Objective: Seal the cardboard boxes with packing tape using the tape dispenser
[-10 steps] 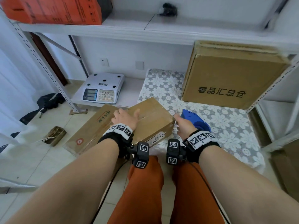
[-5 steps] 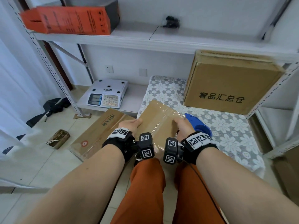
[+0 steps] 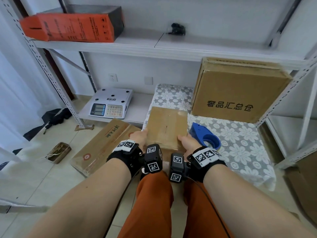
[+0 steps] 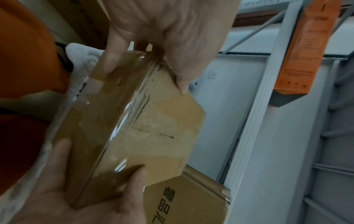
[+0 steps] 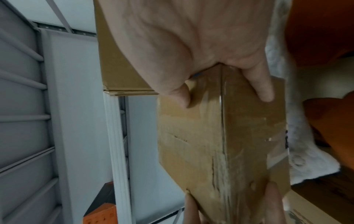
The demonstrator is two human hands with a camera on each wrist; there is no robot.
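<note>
A small brown cardboard box (image 3: 167, 127) with glossy clear tape on it lies lengthwise over the front left of the floral cloth (image 3: 240, 148). My left hand (image 3: 139, 135) grips its near left corner and my right hand (image 3: 187, 141) grips its near right corner. The left wrist view shows my left hand (image 4: 162, 37) with thumb and fingers clamped over the taped edge of the box (image 4: 138, 121). In the right wrist view my right hand (image 5: 191, 45) pinches the box (image 5: 220, 136) the same way. The blue tape dispenser (image 3: 205, 136) lies on the cloth just right of my right hand, untouched.
A large cardboard box (image 3: 240, 93) stands at the back right under the shelf. A flat box (image 3: 106, 145) lies on the floor to the left. A white scale (image 3: 111, 105) sits on a low shelf, an orange box (image 3: 72, 26) on the upper shelf.
The small box has turned from lying askew to pointing straight away from me. My left hand has moved from its top to its near left corner. The right hand has stayed on the box.
</note>
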